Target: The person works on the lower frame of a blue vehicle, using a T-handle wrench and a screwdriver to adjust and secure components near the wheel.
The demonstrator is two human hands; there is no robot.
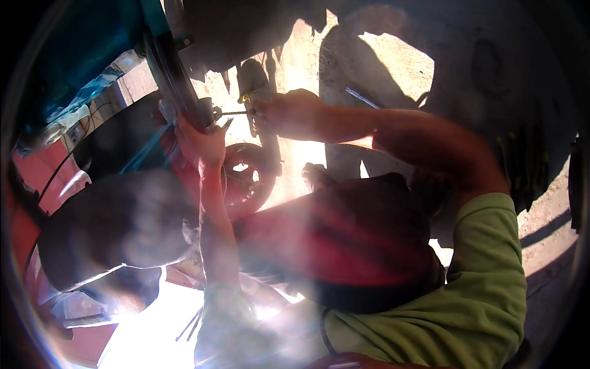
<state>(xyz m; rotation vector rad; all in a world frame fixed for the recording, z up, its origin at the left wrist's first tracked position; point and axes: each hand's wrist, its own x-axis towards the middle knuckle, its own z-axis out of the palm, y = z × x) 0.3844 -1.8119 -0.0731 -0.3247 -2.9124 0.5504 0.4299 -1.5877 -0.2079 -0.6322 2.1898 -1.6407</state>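
My left hand (200, 142) is wrapped round the lower end of a dark, glossy tube (172, 74) that slants down from a turquoise part at the upper left. Just right of it, my right hand (289, 114) is closed on a thin-shafted tool, seemingly a screwdriver (235, 112); its handle is mostly hidden in my fist. The shaft points left, its tip at a small fitting (216, 113) on the tube's end. Glare hides whether the tip is seated there.
A round reddish disc (270, 184) with holes lies below my hands. On the sunlit ground rests a slim blue-and-silver tool (362, 98). Several dark long-handled tools (522, 166) are at the right. A turquoise panel (80, 49) and a dark rounded form (123, 227) crowd the left.
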